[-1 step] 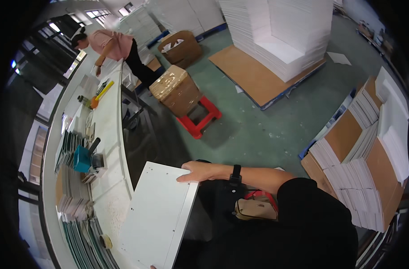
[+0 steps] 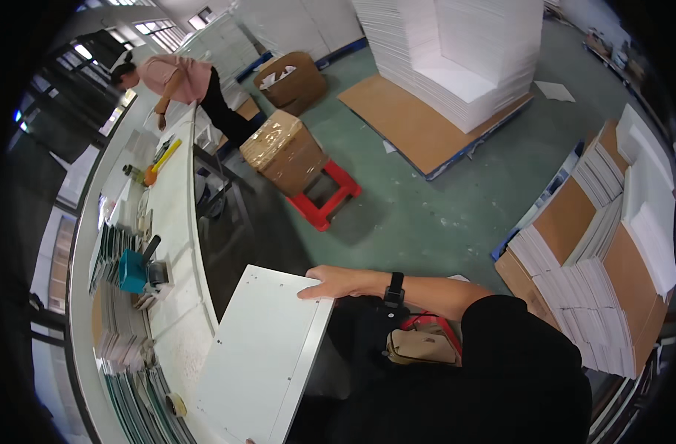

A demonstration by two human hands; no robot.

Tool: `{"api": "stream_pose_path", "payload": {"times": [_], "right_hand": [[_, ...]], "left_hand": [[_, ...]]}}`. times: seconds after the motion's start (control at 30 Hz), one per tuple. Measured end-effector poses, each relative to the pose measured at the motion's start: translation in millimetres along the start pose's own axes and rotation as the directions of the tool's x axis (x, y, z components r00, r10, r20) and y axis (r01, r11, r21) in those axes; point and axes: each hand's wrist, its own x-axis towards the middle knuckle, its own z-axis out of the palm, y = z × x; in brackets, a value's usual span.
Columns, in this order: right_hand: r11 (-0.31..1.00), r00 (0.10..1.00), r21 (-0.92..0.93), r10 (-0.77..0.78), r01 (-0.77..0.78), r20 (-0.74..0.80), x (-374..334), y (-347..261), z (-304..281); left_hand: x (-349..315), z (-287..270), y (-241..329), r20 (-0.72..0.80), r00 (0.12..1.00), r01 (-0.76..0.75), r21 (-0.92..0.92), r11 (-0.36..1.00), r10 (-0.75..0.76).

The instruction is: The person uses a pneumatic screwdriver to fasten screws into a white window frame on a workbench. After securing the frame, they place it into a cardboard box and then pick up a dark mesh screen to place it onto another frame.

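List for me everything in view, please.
Flat rectangular panel: 1, white, lower centre
Long workbench: 1, white, left
Round tape roll: 1, yellow, lower left
Boxy plastic container: 1, teal, on bench
Slim tool: 1, yellow, far bench
Upright sheet stacks: several, green and white, left
Small bench items: several, unclear
Taped cardboard box: 1, brown, on stool
Plastic stool: 1, red, upper centre
Open cardboard box: 1, brown, behind stool
Tall sheet stack: 1, white, upper right
Flat board stacks: several, brown and white, right
Rounded bag: 1, beige, right of panel
Person: 1, pink top, upper left
Wrist strap: 1, black, right wrist
Right hand: 1, bare, gripping panel
Left hand: 1 fingertip, lower edge
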Motion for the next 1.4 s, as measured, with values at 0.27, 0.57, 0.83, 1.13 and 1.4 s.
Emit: {"api": "stream_pose_path", "payload": {"times": [0.27,0.57,0.83,1.13,1.4], "right_hand": [[0.851,0.951,0.483,0.29,-0.204,-0.11,-123.3,58.6,-108.3],[0.807,0.918,0.585,0.171,0.078,-0.358,-222.7,88.9,-137.8],[0.917,0.456,0.398,0.346,0.019,-0.82,-161.8,122.4,-69.0],[0.852,0.165,0.523,0.52,-0.027,-0.838,-122.6,69.5,-93.7],[0.809,-0.099,0.574,0.586,0.124,-0.804,-173.0,-19.9,-77.9]], "left_hand": [[175.2,22.6,69.8,-0.31,0.655,-0.751,-0.373,0.546,0.689],[314.1,134.4,164.1,-0.061,0.995,-0.091,-0.901,0.425,0.083],[416.7,315.4,184.8,0.453,0.864,0.386,-0.876,0.287,0.219],[455.9,490.7,169.6,0.808,0.472,0.705,-0.586,0.4,0.351],[484.3,414.2,245.1,0.908,0.121,0.578,-0.394,0.715,0.402]]}}
